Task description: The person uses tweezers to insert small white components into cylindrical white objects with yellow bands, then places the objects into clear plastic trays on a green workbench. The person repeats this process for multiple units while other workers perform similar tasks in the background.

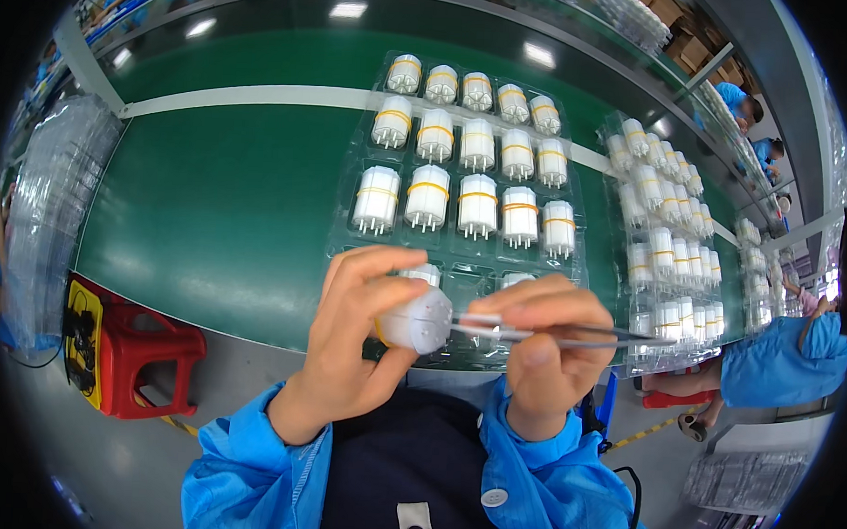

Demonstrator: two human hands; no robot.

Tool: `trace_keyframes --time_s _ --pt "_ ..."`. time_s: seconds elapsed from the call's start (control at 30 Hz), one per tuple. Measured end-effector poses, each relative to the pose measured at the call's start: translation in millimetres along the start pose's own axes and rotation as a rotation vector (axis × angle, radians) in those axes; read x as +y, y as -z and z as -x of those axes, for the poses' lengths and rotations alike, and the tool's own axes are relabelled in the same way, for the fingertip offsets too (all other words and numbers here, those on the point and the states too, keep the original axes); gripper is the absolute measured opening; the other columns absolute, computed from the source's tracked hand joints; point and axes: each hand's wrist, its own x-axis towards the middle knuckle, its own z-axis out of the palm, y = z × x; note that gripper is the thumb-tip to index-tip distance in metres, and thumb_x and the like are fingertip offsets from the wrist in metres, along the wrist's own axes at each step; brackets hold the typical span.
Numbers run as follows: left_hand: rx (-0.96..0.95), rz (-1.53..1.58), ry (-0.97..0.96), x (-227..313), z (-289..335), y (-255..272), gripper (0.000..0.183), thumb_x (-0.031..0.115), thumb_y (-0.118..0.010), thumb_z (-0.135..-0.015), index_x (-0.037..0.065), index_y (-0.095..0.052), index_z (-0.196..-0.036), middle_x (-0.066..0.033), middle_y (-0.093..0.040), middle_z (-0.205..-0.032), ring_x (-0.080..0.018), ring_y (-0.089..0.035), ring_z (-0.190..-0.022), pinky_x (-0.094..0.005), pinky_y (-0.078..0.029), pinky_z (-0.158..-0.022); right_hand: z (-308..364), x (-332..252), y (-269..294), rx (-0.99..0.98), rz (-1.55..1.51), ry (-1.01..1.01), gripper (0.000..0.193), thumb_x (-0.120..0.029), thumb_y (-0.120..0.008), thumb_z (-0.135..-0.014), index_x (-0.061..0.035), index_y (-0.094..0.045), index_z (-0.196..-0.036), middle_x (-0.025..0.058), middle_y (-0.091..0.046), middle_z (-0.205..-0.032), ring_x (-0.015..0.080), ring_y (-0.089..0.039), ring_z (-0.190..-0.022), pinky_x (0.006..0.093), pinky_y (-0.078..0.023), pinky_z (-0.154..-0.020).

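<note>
My left hand [346,332] is closed around a white cylindrical plug unit [418,322] with a yellow band round it. The unit lies tilted on its side, its round end face turned toward my right hand. In my right hand [556,339], thumb and fingers pinch a pair of slim tweezers [608,332]. Their pale, blurred tips reach left to the unit's end face; whether they touch it I cannot tell. Just beyond my hands lies a clear plastic tray [346,201] with rows of similar white units [428,197], each banded in yellow or orange, metal pins toward me.
More filled trays [632,292] line the green conveyor belt [220,201] to the right. Stacked clear trays [57,196] stand beyond its left end. A red stool [150,353] is at lower left. A person in blue [774,365] sits at the right.
</note>
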Motion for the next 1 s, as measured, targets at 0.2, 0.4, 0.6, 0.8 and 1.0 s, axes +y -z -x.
trace_keyframes --time_s 0.2,0.4,0.6,0.8,1.0 --pt "0.066 0.233 0.146 4 7 -14 0.072 -0.009 -0.069 -0.064 -0.001 -0.044 -0.131 -0.0201 -0.055 -0.117 -0.0323 -0.055 -0.103 -0.0376 -0.047 -0.087 4 7 -1 -0.043 0.072 -0.027 0.017 0.0 -0.067 -0.081 0.0045 -0.066 -0.097 0.0186 -0.07 -0.093 0.0244 -0.068 -0.088 0.0331 -0.054 -0.076" --pt "0.054 -0.085 0.047 9 1 -6 0.06 -0.01 -0.07 -0.064 -0.002 -0.054 -0.121 -0.0187 -0.054 -0.113 -0.0317 -0.055 -0.1 -0.0369 -0.046 -0.084 9 6 -4 -0.003 -0.072 -0.028 0.015 0.002 -0.061 -0.086 0.008 -0.063 -0.099 0.0225 -0.067 -0.095 0.0247 -0.066 -0.09 0.0342 -0.054 -0.08" --pt "0.093 -0.09 -0.007 8 2 -9 0.059 -0.012 -0.069 -0.063 -0.001 -0.056 -0.119 -0.0185 -0.054 -0.111 -0.0311 -0.055 -0.098 -0.036 -0.047 -0.082 10 9 -5 0.002 -0.097 -0.039 0.013 0.003 -0.06 -0.086 0.0078 -0.064 -0.098 0.0219 -0.067 -0.096 0.0232 -0.066 -0.091 0.033 -0.053 -0.081" --pt "0.109 -0.095 0.005 7 2 -9 0.058 -0.013 -0.068 -0.062 -0.002 -0.056 -0.118 -0.0186 -0.055 -0.11 -0.0311 -0.056 -0.097 -0.0355 -0.048 -0.08 10 9 -5 -0.014 -0.093 -0.059 0.013 0.003 -0.06 -0.087 0.0075 -0.064 -0.098 0.0213 -0.068 -0.097 0.0227 -0.066 -0.09 0.0327 -0.053 -0.08" --pt "0.111 -0.12 -0.011 7 1 -8 0.058 -0.013 -0.067 -0.062 -0.002 -0.057 -0.117 -0.0184 -0.055 -0.109 -0.0309 -0.056 -0.096 -0.0355 -0.048 -0.08 11 11 -6 0.006 -0.087 -0.059 0.012 0.003 -0.06 -0.087 0.0078 -0.064 -0.098 0.0214 -0.068 -0.095 0.0228 -0.066 -0.089 0.0327 -0.053 -0.08"
